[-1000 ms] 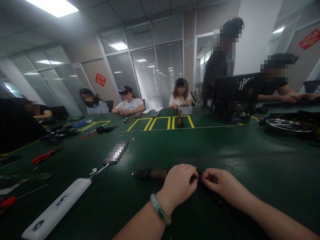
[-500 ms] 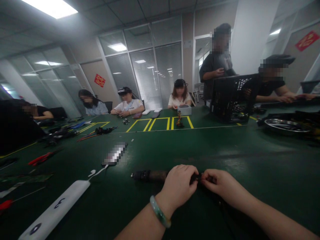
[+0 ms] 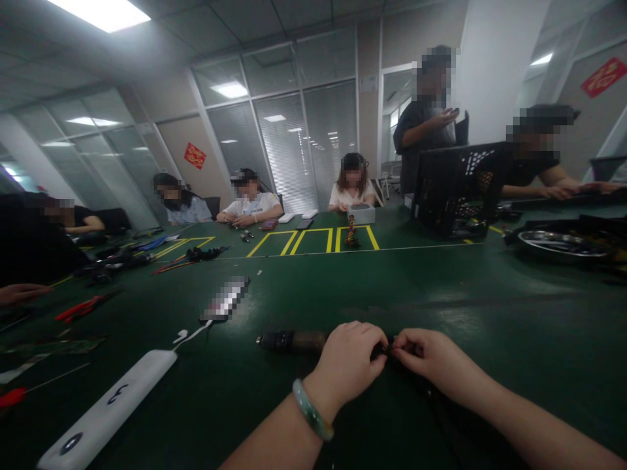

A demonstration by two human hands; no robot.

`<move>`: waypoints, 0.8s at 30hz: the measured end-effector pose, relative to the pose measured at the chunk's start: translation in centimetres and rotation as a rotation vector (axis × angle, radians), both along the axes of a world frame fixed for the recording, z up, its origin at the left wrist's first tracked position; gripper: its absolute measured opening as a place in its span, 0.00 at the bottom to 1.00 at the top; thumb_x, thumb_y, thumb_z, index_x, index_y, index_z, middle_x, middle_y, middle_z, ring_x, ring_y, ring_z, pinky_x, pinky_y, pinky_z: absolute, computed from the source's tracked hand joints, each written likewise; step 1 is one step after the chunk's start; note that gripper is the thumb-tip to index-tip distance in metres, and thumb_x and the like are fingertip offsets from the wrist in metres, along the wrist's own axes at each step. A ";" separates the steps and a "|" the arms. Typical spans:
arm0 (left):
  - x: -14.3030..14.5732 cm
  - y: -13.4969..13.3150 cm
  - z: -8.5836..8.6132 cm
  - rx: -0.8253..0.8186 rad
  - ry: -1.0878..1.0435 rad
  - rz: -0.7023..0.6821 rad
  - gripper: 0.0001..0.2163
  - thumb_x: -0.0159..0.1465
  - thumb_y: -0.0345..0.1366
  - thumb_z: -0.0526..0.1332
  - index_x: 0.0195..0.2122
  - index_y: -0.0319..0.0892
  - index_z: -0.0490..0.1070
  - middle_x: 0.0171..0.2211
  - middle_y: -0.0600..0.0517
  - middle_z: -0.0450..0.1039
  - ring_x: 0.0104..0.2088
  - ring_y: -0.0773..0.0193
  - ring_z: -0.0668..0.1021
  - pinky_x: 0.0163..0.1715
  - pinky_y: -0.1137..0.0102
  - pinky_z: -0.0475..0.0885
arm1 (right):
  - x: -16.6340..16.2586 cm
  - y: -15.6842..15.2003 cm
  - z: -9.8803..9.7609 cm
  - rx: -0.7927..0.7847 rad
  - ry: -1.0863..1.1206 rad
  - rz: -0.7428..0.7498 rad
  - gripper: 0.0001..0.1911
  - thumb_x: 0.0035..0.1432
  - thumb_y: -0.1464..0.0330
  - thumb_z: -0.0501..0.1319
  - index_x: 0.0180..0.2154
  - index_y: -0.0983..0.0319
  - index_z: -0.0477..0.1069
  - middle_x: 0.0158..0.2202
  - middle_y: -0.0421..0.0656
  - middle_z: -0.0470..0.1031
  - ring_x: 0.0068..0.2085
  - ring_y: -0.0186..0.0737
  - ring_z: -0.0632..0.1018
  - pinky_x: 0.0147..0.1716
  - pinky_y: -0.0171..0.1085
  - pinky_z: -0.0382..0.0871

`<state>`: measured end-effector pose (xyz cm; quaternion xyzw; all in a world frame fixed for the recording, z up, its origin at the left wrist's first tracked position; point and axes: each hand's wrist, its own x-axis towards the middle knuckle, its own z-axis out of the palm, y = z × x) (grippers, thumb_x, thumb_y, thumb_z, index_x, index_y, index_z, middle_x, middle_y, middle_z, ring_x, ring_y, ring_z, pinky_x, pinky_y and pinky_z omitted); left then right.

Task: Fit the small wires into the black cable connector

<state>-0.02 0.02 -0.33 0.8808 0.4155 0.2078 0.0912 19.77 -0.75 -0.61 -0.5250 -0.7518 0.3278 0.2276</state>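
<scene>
On the green table [image 3: 313,405] lies a dark cylindrical tool [image 3: 306,342] that looks like an electric screwdriver, its black collar and metal tip pointing left. My left hand [image 3: 350,359], with a green bangle on the wrist, is wrapped over the tool's rear part and hides it. Close by on the right, the fingertips of my right hand [image 3: 424,352] pinch what looks like the end of a dark cable [image 3: 430,393] at the tool's back end. The exact point where cable and tool meet is too dark and covered to make out.
At left are a white power strip [image 3: 110,408], a phone [image 3: 228,299] with a white cord, red-handled pliers [image 3: 81,308] and wires. A co-worker's hand [image 3: 22,294] shows at the left edge. A black crate [image 3: 453,189] and a round-rimmed object [image 3: 561,243] stand right; several people work behind.
My hands stay almost where they were, with the right fingers shifting slightly. A co-worker's hand has come in at the left edge, and the standing person has raised a hand.
</scene>
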 end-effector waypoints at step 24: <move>0.1 -0.2 0.4 0.017 0.055 -0.024 0.05 0.61 0.39 0.63 0.35 0.44 0.72 0.34 0.55 0.74 0.37 0.62 0.73 0.37 0.67 0.66 | -0.5 -1.2 1.2 0.089 -0.137 -0.115 0.11 0.56 0.58 0.59 0.33 0.57 0.75 0.32 0.43 0.76 0.32 0.43 0.76 0.30 0.37 0.65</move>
